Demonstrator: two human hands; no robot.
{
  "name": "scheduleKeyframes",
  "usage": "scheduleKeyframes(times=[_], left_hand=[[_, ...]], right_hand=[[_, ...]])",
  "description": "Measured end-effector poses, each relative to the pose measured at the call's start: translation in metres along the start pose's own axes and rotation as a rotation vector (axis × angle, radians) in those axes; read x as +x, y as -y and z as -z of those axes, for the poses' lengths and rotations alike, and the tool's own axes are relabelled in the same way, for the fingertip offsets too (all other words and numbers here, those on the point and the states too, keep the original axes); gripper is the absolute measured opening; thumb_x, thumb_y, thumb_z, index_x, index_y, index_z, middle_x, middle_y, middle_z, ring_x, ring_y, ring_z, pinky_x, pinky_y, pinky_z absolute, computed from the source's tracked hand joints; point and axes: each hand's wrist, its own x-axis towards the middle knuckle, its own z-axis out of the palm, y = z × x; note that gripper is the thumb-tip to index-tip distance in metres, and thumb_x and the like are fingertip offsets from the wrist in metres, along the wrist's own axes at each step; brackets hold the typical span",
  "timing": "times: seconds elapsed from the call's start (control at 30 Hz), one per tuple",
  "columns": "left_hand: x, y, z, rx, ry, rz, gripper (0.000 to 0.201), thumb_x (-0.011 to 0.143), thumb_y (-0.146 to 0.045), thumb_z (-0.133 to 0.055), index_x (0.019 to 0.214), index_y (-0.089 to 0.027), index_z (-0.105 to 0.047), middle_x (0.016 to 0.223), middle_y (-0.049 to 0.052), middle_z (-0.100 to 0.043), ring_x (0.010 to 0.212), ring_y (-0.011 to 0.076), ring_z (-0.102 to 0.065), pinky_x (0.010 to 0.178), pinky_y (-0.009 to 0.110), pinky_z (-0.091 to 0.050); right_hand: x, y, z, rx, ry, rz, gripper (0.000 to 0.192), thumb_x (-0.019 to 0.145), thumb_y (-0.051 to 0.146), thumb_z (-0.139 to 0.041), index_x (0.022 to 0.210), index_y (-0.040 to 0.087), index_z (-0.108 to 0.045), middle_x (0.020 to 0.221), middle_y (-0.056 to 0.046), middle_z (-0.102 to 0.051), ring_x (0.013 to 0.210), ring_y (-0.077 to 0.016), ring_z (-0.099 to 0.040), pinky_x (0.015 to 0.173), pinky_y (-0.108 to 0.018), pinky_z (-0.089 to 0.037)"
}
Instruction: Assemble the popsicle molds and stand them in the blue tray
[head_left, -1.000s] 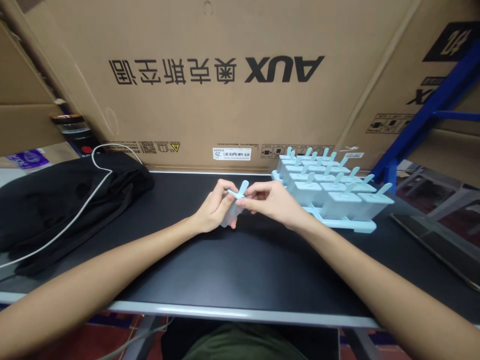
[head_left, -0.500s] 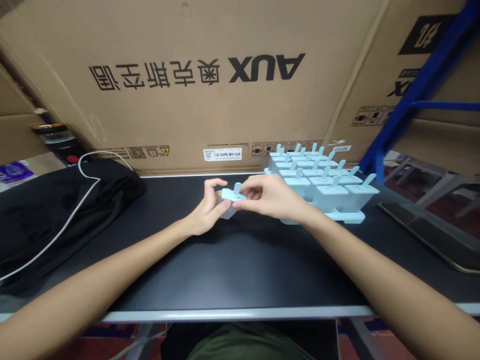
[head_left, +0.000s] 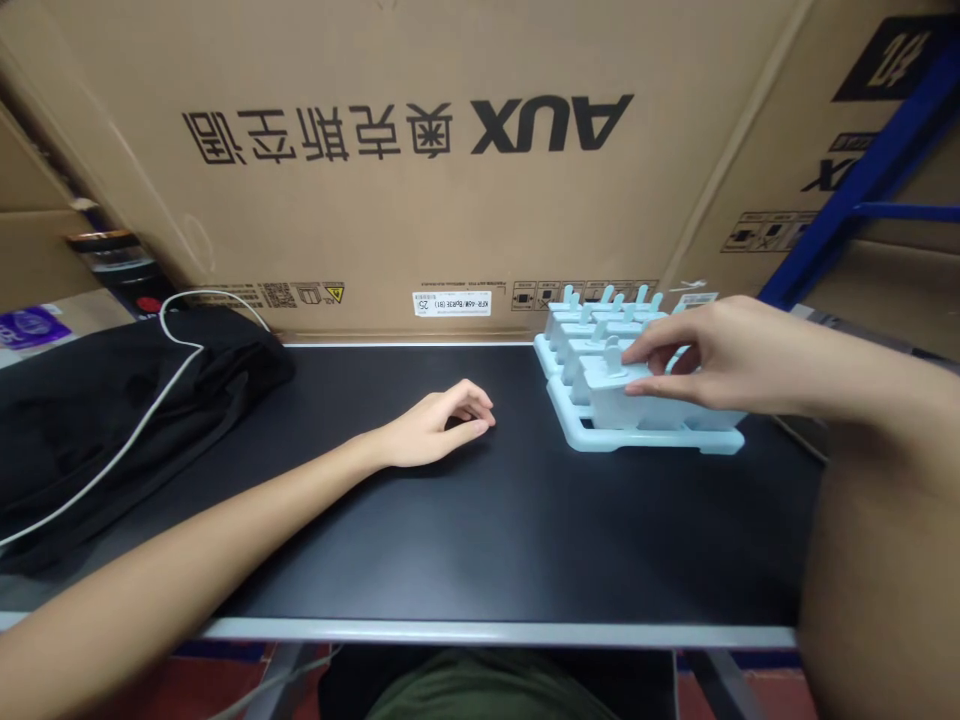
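On the black tabletop (head_left: 525,530) rests my left hand (head_left: 435,425), its fingers loosely curled and a gap between them and the thumb; nothing is in it. My right hand (head_left: 701,355) is over the light blue popsicle mold rack (head_left: 592,438), at the right. Its thumb and fingertips grip the lid edge of the front-left popsicle mold (head_left: 611,400), beside the upright stick. That mold stands upright at its place in the rack. Several more molds with upright sticks (head_left: 570,295) fill the rows behind; my hand hides some of those on the right.
A large cardboard box (head_left: 405,230) stands along the table's back edge. Black cloth (head_left: 150,420) with a white cable (head_left: 142,430) across it lies at the left, near a dark cylinder (head_left: 124,275). A blue metal frame (head_left: 862,190) rises at the right.
My right hand has carried the popsicle mold rightward from between both hands to the rack's front-left place. My left hand has let go of the mold and lowered onto the table.
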Motion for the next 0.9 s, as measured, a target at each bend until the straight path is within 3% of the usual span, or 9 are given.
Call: scheduleKeyframes(times=[0.1,0.27,0.4,0.7,0.9], left_hand=[[0.001,-0.001,0.0,0.023,-0.005,0.004,0.022,0.097,-0.036,-0.053,0.112,-0.019,-0.052,0.11,0.01,-0.068,0.102,0.0194,-0.066,0.093,0.039,-0.05],[0.001,-0.002,0.0,0.087,-0.003,0.011,0.021,0.097,-0.037,-0.053,0.108,-0.019,-0.055,0.108,0.008,-0.069,0.1,0.0183,-0.065,0.09,0.035,-0.051],[0.002,-0.004,0.0,0.141,0.014,-0.004,0.02,0.096,-0.036,-0.053,0.104,-0.019,-0.059,0.102,0.006,-0.07,0.095,0.0176,-0.066,0.088,0.033,-0.05],[0.001,-0.006,0.001,0.274,0.03,-0.066,0.019,0.098,-0.034,-0.051,0.099,-0.019,-0.063,0.104,0.006,-0.069,0.099,0.0183,-0.065,0.087,0.03,-0.048],[0.002,-0.005,0.001,0.299,0.04,-0.083,0.019,0.098,-0.033,-0.05,0.098,-0.019,-0.063,0.103,0.006,-0.069,0.099,0.0185,-0.065,0.089,0.031,-0.047]], right_hand=[[-0.001,-0.005,-0.005,-0.013,0.019,-0.063,0.026,0.067,0.049,-0.078,0.081,0.027,-0.077,0.069,-0.002,-0.072,0.051,-0.0153,-0.059,0.05,-0.029,-0.038],[-0.003,-0.001,-0.002,0.014,0.049,-0.061,0.018,0.071,0.042,-0.075,0.081,0.028,-0.076,0.072,-0.001,-0.072,0.054,-0.0151,-0.06,0.05,-0.029,-0.038],[-0.006,-0.003,0.001,0.034,0.002,-0.066,0.022,0.069,0.046,-0.075,0.077,0.026,-0.072,0.069,0.0,-0.07,0.055,-0.0154,-0.061,0.051,-0.029,-0.04],[-0.005,-0.013,-0.004,0.007,0.064,-0.084,0.019,0.065,0.041,-0.077,0.075,0.024,-0.075,0.068,-0.002,-0.069,0.051,-0.0143,-0.056,0.051,-0.03,-0.04],[-0.001,0.003,-0.003,-0.056,0.015,-0.071,0.036,0.081,0.053,-0.06,0.067,0.023,-0.073,0.06,-0.002,-0.063,0.049,-0.0124,-0.05,0.049,-0.029,-0.035]])
